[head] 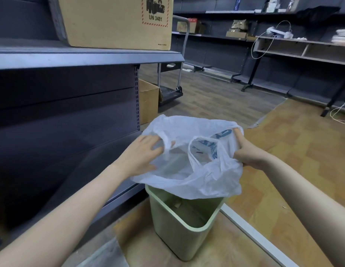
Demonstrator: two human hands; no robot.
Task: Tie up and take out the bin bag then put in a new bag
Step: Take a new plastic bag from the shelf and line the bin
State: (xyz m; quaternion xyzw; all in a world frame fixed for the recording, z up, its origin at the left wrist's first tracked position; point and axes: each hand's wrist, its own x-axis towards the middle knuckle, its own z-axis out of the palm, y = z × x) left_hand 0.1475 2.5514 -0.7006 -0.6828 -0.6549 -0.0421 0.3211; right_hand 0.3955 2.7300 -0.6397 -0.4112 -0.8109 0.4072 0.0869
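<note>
**Inspector A:** Legible markings?

**Inspector B:** Cardboard box (117, 22) on the shelf (86, 56): a red-hatched hazard label (156, 11) printed "UN 3481", with battery and flame pictograms. Low on the same face, small print: "Made in China".

**Inspector A:** The white plastic bag (196, 170)?

**Inspector B:** Blue lettering, creased. Unreadable.

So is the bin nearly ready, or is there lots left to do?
Nearly. The green bin has no liner inside, so the old bag looks already out. Right now the left hand and right hand hold a white bag open just above the bin. Still left: lowering it in and folding its edge over the rim.
</note>
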